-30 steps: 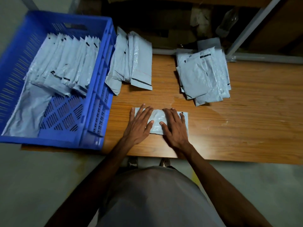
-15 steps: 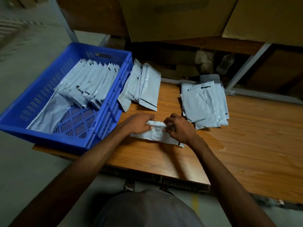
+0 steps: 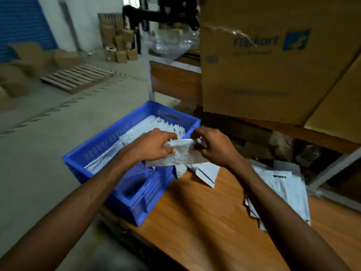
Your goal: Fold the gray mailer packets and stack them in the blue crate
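Both hands grip one folded gray packet (image 3: 178, 153) in the air: left hand (image 3: 152, 146) at its 9 o'clock end, right hand (image 3: 212, 146) at 3 o'clock, above the blue crate's (image 3: 101, 147) right rim.

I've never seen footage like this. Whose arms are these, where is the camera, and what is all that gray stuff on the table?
There is no machine here: these are a person's two bare arms, filmed by a wide-angle camera worn on the head, looking forward and down. The left hand and right hand each grip one end of a folded gray mailer packet, holding it in the air at the near corner of the blue crate. The crate stands at the left end of a wooden table and already holds a row of folded packets. More packets lie on the table: a few beside the crate and a loose pile on the right. Behind stands a large cardboard box.
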Demonstrator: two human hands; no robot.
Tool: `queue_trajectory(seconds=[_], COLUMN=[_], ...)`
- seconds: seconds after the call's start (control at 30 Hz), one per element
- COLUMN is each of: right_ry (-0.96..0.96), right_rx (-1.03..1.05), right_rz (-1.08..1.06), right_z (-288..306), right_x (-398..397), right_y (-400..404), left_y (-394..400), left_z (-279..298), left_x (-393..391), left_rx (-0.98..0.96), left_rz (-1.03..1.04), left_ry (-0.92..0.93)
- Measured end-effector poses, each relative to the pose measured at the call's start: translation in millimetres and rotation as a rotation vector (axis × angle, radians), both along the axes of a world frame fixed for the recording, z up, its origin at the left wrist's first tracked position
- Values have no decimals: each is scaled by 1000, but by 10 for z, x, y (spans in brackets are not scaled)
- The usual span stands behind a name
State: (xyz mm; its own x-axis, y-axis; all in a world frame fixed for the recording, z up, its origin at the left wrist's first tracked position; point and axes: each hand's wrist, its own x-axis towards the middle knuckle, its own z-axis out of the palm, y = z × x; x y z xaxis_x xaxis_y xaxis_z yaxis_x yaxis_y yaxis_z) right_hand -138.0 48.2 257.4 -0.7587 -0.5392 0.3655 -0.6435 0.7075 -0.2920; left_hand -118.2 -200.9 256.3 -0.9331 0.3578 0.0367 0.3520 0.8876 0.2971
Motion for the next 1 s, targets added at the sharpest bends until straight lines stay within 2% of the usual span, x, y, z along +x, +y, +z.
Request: queue_trajectory(seconds=[0.23, 0.5, 0.7, 0.87, 1.0], right_ry=[-61, -116, -107, -100, -119], right_rx=[-54, 12, 92, 36, -132], right_rz=[230, 308, 366, 468, 543], right_z=[-269, -660, -838, -828, -900], right_x=[-616, -1161, -1349, -1498, -1674], right_y=[-1025, -2025, -2704, -3042, -3194], left_y=[-917, -1753, -2034, -2228, -2281], left_z=[-68, -578, -788, -723, -610], left_x=[18, -85, -197, -246, -295], left_rx=[-4, 9, -70, -149, -255], left_rz=[220, 462, 512, 574, 602], left_ry=[32, -15, -63, -29, -29])
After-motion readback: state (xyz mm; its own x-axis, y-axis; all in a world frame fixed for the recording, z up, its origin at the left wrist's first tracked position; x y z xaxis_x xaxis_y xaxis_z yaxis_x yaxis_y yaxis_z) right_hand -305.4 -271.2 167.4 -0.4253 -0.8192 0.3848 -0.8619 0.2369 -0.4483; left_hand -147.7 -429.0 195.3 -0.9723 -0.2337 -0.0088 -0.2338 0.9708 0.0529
